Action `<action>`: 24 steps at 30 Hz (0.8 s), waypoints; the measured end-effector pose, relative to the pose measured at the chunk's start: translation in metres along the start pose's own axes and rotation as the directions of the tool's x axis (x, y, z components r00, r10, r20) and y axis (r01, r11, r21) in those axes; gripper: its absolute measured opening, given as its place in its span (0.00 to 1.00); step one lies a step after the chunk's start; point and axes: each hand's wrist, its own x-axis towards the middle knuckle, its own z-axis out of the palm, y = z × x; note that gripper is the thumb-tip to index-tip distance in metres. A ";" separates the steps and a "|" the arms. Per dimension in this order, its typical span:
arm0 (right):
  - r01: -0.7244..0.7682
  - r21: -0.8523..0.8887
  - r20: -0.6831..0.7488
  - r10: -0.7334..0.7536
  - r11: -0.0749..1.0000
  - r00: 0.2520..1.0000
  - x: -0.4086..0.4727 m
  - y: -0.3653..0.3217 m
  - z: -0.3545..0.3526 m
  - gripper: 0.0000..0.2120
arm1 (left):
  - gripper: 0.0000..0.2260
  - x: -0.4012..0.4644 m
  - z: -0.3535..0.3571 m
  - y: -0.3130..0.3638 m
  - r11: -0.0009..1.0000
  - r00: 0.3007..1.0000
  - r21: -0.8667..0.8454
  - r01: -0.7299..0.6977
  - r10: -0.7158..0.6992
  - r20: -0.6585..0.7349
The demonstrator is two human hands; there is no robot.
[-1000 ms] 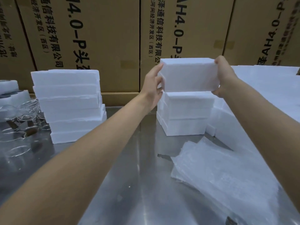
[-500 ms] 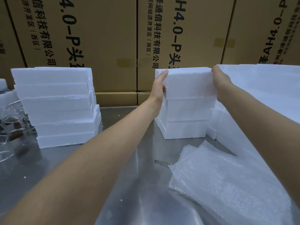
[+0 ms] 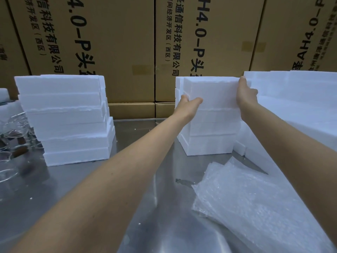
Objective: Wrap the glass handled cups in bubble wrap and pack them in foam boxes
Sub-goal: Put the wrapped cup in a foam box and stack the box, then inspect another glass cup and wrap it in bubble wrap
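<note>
Foam box (image 3: 209,92) sits on top of the mid stack (image 3: 209,136), w/ both hands on it. Left hand (image 3: 189,106) is at the lower left corner, palm up, fingers relaxed and mostly straight, touching the box edge rather than wrapping it; grip there is wide. Right hand (image 3: 246,96) is on the right end, thumb up along the top corner, fingers bent against the side, so its grip is narrow and holding the box end. Judging by the two-sided hold, the light block is being steadied or squared so its edges line up w/ the boxes below.

Second stack (image 3: 69,117) of foam boxes stands well apart to the left, slightly staggered. More foam (image 3: 295,99) is piled just beside the mid stack on the right. Likely sorted that way to keep the middle of the table (image 3: 87,189) free for wrapping.

Bubble wrap (image 3: 255,207) lies flat near the right forearm, several sheets overlapped, within easy reach. Glass handled cups (image 3: 12,136) crowd the far left edge, partly cut off by the frame; count unclear.

Materials: foam is matte white, blocky, w/ rough crumbly seams, and white crumbs lie on the table. Wrap is translucent, pebbled and floppy. Cups are clear, thin and round. Table is brushed metal, reflective. Cardboard cartons (image 3: 109,52) w/ printed text form the back wall.
</note>
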 end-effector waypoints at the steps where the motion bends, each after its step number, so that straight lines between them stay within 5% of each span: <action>1: 0.019 0.007 -0.017 -0.019 1.000 1.000 -0.001 0.001 -0.001 0.31 | 0.26 -0.001 0.000 -0.001 1.000 1.000 0.008 0.007 -0.006 -0.007; 8: 0.316 -0.006 -0.191 -0.311 0.949 0.931 -0.022 -0.001 -0.010 0.22 | 0.24 -0.023 -0.006 -0.005 0.997 0.999 0.060 0.045 -0.044 -0.014; 14: 0.412 0.087 -0.167 -0.394 0.907 0.904 -0.076 0.021 -0.010 0.17 | 0.25 -0.074 -0.019 -0.038 0.987 0.999 0.158 0.040 -0.035 -0.031; 20: 0.298 0.155 0.157 -0.322 0.942 0.934 -0.176 0.113 0.006 0.06 | 0.34 -0.135 -0.039 -0.099 0.942 0.993 0.315 0.118 -0.117 -0.024; 24: 0.419 -0.002 0.446 -0.374 0.908 0.813 -0.220 0.139 0.019 0.13 | 0.33 -0.162 -0.052 -0.124 0.897 0.992 0.428 0.115 -0.082 -0.096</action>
